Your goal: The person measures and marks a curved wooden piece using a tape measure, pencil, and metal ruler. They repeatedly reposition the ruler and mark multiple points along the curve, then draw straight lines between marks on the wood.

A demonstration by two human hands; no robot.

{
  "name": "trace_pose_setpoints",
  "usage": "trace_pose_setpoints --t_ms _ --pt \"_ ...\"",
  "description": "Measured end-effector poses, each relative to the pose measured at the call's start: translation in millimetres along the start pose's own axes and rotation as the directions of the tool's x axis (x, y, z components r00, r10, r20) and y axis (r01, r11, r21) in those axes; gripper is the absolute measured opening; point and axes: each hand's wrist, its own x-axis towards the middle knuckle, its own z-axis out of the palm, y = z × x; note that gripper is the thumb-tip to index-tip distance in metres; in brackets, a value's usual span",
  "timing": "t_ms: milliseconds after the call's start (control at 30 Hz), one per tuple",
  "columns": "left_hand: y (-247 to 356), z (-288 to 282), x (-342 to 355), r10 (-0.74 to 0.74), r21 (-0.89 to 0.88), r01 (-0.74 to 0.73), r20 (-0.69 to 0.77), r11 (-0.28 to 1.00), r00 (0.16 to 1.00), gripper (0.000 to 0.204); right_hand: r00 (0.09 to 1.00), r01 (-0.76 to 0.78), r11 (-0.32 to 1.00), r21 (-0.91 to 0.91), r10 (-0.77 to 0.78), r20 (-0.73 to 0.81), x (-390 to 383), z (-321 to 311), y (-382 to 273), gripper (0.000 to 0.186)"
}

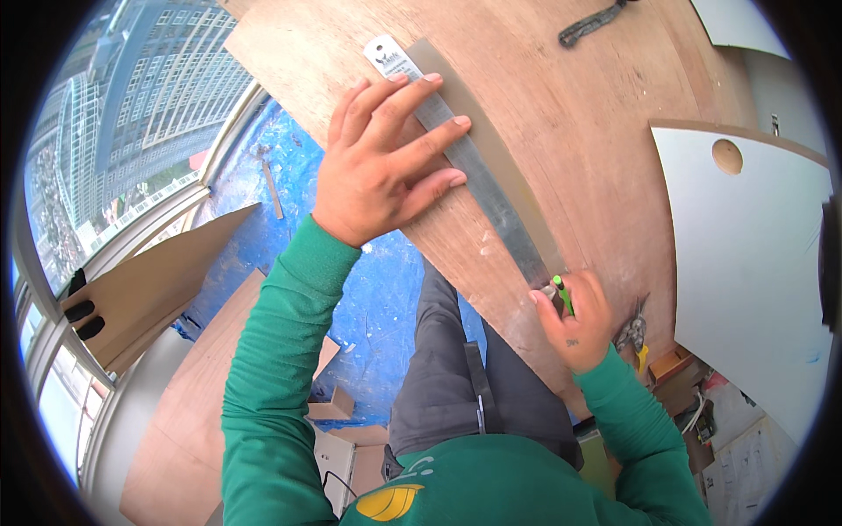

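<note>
A long metal ruler point(504, 223) lies slantwise on a thin grey-brown strip point(506, 175), which rests on a large plywood board point(605, 158). My left hand point(381, 162) is spread over the ruler's far half, fingertips pressing on the metal and the palm beyond its left edge. At the ruler's near end, my right hand point(579, 324) pinches a slim green pencil point(563, 295). Its thumb lies by the ruler's end. The pencil's tip is hidden by the fingers, so I cannot tell whether it touches the strip.
Snips point(633, 333) with a yellow handle lie right of my right hand. A dark tool point(596, 24) sits at the board's far side. A white panel point(745, 245) with a round hole stands right. Blue sheeting point(377, 298) covers the floor; a brown sheet point(158, 289) leans near the window.
</note>
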Motion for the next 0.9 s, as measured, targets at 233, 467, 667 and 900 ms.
trace_pose_setpoints --t_ms 233,467,667,900 --pt "-2.8 2.8 -2.3 -0.017 -0.052 0.014 -0.071 0.999 0.997 0.065 1.000 -0.007 1.000 0.015 0.007 0.002 -2.1 2.5 2.4 0.029" --pt "-1.9 1.3 -4.3 -0.034 -0.052 0.031 -0.058 0.998 0.998 0.063 1.000 0.012 1.000 -0.019 -0.011 0.027 -2.5 0.5 3.4 0.029" --pt "-2.0 3.0 -5.6 -0.047 -0.049 0.044 -0.067 0.998 0.997 0.059 1.000 -0.002 1.000 -0.021 0.003 0.019 -3.1 0.9 2.5 0.030" --pt "-2.0 3.0 -5.5 -0.047 -0.051 0.044 -0.050 0.998 0.998 0.060 1.000 -0.012 1.000 0.003 0.012 0.020 -2.2 1.1 2.2 0.030"
